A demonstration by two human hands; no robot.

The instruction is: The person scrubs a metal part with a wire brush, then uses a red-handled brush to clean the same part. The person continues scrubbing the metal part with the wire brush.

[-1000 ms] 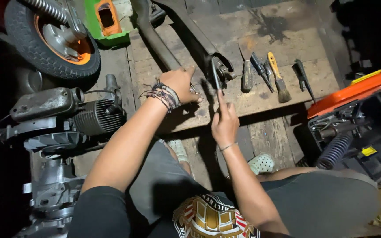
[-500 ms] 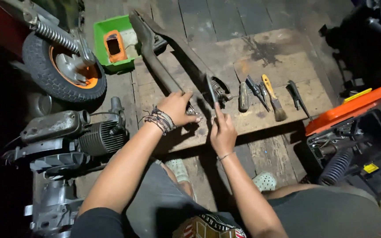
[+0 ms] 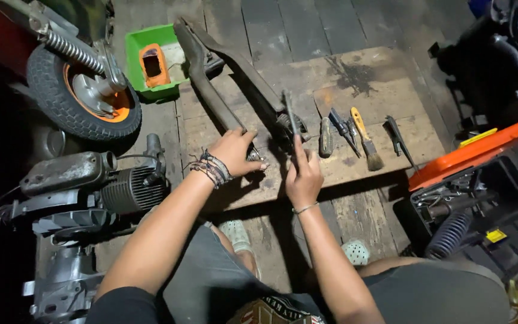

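A dark metal swingarm (image 3: 211,66) lies across a wooden board (image 3: 307,84), its two arms running from the upper left down toward me. My left hand (image 3: 235,153), with woven bracelets on the wrist, grips the near end of the swingarm's left arm. My right hand (image 3: 303,177) is closed around a long thin metal tool (image 3: 290,114) that points upward beside the swingarm's right end.
To the right on the board lie a screwdriver (image 3: 325,137), pliers (image 3: 342,129), a yellow-handled brush (image 3: 366,139) and a dark tool (image 3: 398,139). A green tray (image 3: 139,45) holds an orange part. A wheel (image 3: 79,102) and an engine (image 3: 91,186) sit left, an orange scooter body (image 3: 475,156) right.
The view has shifted so everything sits lower in frame. My right hand has lifted the thin tool more upright; my left hand stays on the swingarm's end.
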